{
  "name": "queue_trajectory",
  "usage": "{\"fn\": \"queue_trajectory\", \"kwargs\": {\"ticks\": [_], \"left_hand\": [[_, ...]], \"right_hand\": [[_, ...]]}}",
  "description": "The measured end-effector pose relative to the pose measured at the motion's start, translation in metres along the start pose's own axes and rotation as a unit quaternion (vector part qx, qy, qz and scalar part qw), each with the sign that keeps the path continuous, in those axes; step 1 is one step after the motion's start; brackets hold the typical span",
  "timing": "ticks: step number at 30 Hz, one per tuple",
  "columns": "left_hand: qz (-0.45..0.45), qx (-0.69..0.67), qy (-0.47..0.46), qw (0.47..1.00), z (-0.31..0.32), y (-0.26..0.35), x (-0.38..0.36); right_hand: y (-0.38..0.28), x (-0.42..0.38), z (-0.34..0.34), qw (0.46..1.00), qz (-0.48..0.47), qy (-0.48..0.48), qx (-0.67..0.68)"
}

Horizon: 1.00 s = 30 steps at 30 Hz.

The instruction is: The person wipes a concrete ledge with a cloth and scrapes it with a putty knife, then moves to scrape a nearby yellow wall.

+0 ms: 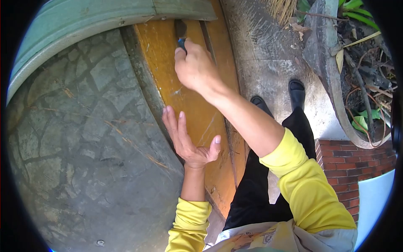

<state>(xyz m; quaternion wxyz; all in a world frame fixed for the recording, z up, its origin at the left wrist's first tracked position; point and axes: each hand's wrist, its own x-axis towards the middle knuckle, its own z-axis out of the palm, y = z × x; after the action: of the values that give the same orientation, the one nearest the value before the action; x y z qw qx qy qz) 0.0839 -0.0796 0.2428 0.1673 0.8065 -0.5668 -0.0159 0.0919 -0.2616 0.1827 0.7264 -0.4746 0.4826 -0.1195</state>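
My right hand (195, 65) is closed round the handle of a small scraper-like tool (181, 29) with a dark, flat end and a bit of blue near the fingers. The tool's end lies on an orange-yellow wooden board (193, 113), close to the green curved edge at the top. Lower down, my left hand (187, 140) has its fingers spread and its thumb apart, over the board's left edge, holding nothing. Pale scratches mark the board. Whether the left palm touches the wood cannot be seen.
A grey stone-patterned surface (92, 138) lies left of the board. The green curved rim (105, 14) crosses the top left. A narrower plank runs along the board's right side. My feet stand on the paving (270, 77); a curved planter edge (331, 84) and red bricks (346, 164) are at right.
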Motion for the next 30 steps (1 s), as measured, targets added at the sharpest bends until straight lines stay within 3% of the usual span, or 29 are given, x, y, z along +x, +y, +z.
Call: {"fn": "queue_trajectory", "kwargs": {"ticks": [4, 6, 7, 10, 12, 15, 17, 19, 20, 23, 27, 30], "left_hand": [[0.014, -0.003, 0.004, 1.000, 0.002, -0.006, -0.001], [-0.079, -0.116, -0.016, 0.990, 0.003, -0.003, -0.012], [-0.042, -0.060, -0.009, 0.997, 0.002, -0.002, -0.007], [0.005, 0.002, -0.002, 1.000, 0.002, -0.003, 0.005], [0.001, 0.005, -0.004, 1.000, 0.001, -0.001, 0.003], [0.005, 0.010, 0.001, 1.000, 0.003, -0.002, 0.007], [0.006, 0.010, -0.003, 1.000, 0.001, -0.001, 0.003], [0.010, 0.010, 0.001, 1.000, 0.002, -0.003, 0.002], [0.010, 0.009, 0.001, 1.000, 0.001, -0.002, 0.001], [0.007, -0.007, 0.004, 1.000, 0.000, -0.002, 0.002], [-0.010, -0.059, 0.018, 0.998, 0.001, -0.003, 0.005], [-0.051, -0.125, 0.034, 0.990, -0.003, 0.006, 0.002]], "right_hand": [[-0.018, -0.058, -0.024, 0.989, -0.132, -0.062, 0.013], [-0.007, -0.063, -0.013, 0.976, -0.219, -0.016, 0.000], [-0.002, -0.058, -0.009, 0.962, -0.274, 0.010, -0.008], [0.063, -0.001, -0.004, 0.963, -0.269, -0.001, -0.021], [0.129, 0.043, 0.008, 0.948, -0.308, 0.070, 0.033], [0.149, 0.062, 0.015, 0.963, -0.217, 0.160, -0.014], [0.146, 0.047, 0.005, 0.988, -0.069, 0.122, -0.072], [0.128, 0.010, 0.018, 0.993, -0.078, 0.087, 0.014], [0.099, -0.023, 0.010, 0.989, -0.139, 0.049, 0.019], [0.098, -0.078, 0.013, 0.949, -0.306, 0.025, 0.069], [0.178, -0.173, -0.006, 0.976, -0.202, -0.072, -0.041], [0.200, -0.241, -0.013, 0.975, -0.196, -0.087, -0.055]]}}
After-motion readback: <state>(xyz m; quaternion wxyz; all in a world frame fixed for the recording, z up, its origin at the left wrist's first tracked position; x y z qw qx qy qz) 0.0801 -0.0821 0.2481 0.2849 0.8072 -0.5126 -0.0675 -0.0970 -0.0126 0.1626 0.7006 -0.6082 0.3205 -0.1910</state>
